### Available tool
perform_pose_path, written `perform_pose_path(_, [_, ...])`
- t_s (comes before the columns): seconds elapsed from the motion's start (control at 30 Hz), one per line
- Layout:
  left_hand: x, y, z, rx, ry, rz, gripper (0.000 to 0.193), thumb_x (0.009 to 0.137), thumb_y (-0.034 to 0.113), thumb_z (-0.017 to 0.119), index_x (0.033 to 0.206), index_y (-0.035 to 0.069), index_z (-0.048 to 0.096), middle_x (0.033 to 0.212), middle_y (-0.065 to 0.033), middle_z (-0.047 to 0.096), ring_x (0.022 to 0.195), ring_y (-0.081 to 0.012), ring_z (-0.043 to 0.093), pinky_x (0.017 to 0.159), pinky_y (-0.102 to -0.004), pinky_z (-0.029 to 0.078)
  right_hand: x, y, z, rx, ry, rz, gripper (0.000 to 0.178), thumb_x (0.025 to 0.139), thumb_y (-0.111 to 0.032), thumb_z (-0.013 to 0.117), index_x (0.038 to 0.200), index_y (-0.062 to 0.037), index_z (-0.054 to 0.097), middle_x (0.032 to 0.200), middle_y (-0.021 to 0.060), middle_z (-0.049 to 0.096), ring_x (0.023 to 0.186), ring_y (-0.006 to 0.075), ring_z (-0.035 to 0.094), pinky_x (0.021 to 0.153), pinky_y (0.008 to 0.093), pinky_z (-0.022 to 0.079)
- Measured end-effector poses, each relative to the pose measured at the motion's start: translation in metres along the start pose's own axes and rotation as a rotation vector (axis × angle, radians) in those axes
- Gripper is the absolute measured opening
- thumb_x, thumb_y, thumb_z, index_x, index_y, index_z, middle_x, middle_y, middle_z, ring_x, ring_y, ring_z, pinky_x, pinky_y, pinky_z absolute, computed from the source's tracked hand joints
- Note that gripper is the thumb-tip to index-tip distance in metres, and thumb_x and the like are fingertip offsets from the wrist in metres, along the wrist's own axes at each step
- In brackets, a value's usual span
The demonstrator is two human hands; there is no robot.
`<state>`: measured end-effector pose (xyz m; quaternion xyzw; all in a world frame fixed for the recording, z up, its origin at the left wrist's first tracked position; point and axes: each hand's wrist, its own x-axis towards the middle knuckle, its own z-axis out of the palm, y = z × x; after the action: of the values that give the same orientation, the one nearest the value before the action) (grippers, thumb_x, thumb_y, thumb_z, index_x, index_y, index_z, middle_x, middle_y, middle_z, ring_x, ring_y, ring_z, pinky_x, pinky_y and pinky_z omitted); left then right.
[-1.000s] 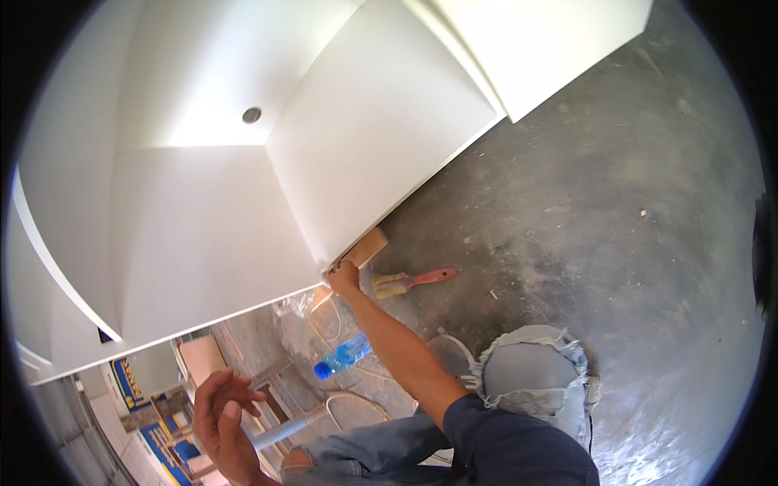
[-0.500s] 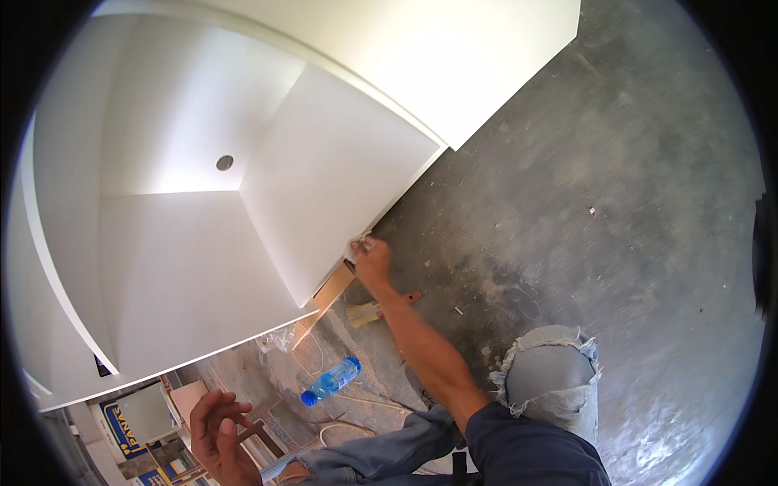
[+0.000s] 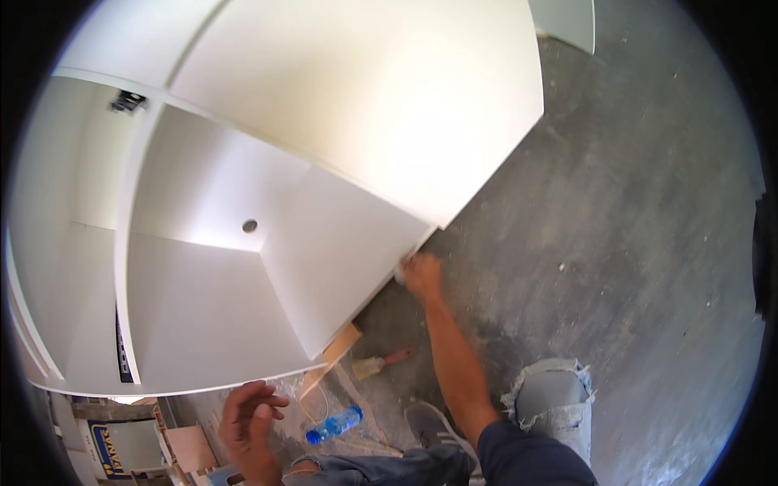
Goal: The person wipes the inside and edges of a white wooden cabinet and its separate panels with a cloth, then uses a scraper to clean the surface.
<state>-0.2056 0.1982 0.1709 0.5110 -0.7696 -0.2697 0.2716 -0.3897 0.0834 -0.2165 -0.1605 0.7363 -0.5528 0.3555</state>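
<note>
A large white cabinet (image 3: 332,235) with its compartments facing me fills the left and upper part of the view. My right hand (image 3: 424,276) is closed around a small white crumpled rag (image 3: 399,274), mostly hidden by the fingers. It presses this against the outer front edge of the cabinet's right side panel, close below the corner. Over the cabinet's lower edge hangs my left hand (image 3: 250,429), empty, its fingers loosely bent and apart. Inside the nearest compartment, a round dark hole (image 3: 250,226) shows in the white panel.
A paintbrush (image 3: 382,363) with a reddish handle lies on the grey concrete floor (image 3: 616,243). Near my legs is a blue-capped plastic bottle (image 3: 336,424). A wooden strip (image 3: 336,348) sticks out beneath the cabinet. Boards and a blue-yellow panel (image 3: 109,449) stand at lower left.
My right hand has slid with the rag along the panel edge toward the upper right corner. The view has shifted, showing more of the cabinet's top and left side. My left hand stays empty.
</note>
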Motion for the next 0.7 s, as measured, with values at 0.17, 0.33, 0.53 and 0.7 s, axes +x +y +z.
perform_pose_path(0.17, [0.023, 0.006, 0.036, -0.198, 0.009, 0.040, 0.024, 0.096, 0.006, 0.062, 0.117, -0.005, 0.065, 0.099, -0.0137, 0.070, 0.082, -0.0223, 0.070, 0.069, -0.0307, 0.052, -0.048, -0.093, -0.035, 0.735, 0.621, -0.133, 0.029, 0.103, -0.007, 0.056, 0.127, 0.0066, 0.063, 0.135, 0.0222, 0.059, 0.115, 0.0322, 0.064, 0.095, 0.0400, 0.051])
perform_pose_path(0.33, [0.040, -0.004, 0.051, -0.306, 0.114, 0.072, 0.017, 0.097, 0.003, 0.058, 0.111, -0.006, 0.064, 0.096, -0.0138, 0.068, 0.080, -0.0225, 0.071, 0.066, -0.0300, 0.051, -0.059, -0.307, -0.060, 0.959, 0.735, -0.759, 0.054, 0.106, -0.017, 0.050, 0.153, 0.0064, 0.038, 0.158, 0.0232, 0.030, 0.147, 0.0357, 0.032, 0.116, 0.0473, 0.035])
perform_pose_path(0.53, [0.063, -0.038, 0.051, -0.373, 0.233, 0.072, 0.019, 0.098, 0.008, 0.055, 0.111, -0.005, 0.063, 0.093, -0.0151, 0.066, 0.070, -0.0232, 0.069, 0.060, -0.0302, 0.049, -0.050, -0.385, -0.052, 0.211, 0.896, -1.125, 0.067, 0.110, -0.049, 0.031, 0.155, -0.0021, 0.045, 0.164, 0.0266, 0.030, 0.148, 0.0514, 0.031, 0.117, 0.0621, 0.025])
perform_pose_path(0.7, [0.079, -0.044, 0.066, -0.383, 0.130, 0.067, 0.018, 0.100, 0.009, 0.055, 0.109, -0.005, 0.062, 0.092, -0.0140, 0.064, 0.068, -0.0216, 0.069, 0.058, -0.0292, 0.047, 0.026, -0.174, 0.008, 0.527, 0.971, -0.714, 0.065, 0.107, -0.024, 0.040, 0.157, 0.0133, 0.021, 0.165, 0.0300, 0.014, 0.154, 0.0438, 0.019, 0.125, 0.0479, 0.020])
